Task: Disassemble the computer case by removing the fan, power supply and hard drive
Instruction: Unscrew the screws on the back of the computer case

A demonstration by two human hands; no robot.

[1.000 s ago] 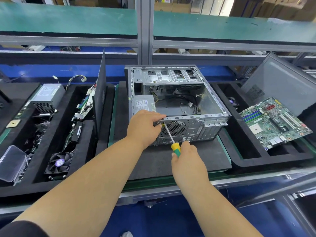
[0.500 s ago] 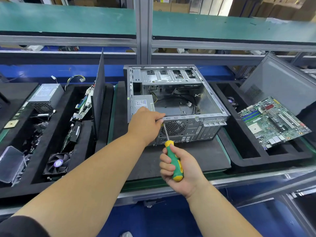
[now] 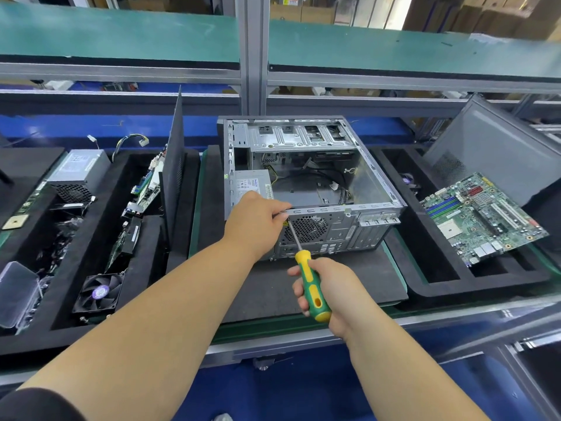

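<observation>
The open computer case (image 3: 309, 189) holds a power supply (image 3: 250, 185) and wires; the left hand (image 3: 255, 223) grips its near edge, the right hand (image 3: 331, 293) clamps a screwdriver (image 3: 311, 287).

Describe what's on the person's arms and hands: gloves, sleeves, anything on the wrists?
Both hands, the left hand and the right hand, are bare, with no gloves. Both forearms are uncovered, and no watch or band shows. A dark sleeve covers the left upper arm at the frame's bottom corner.
</observation>
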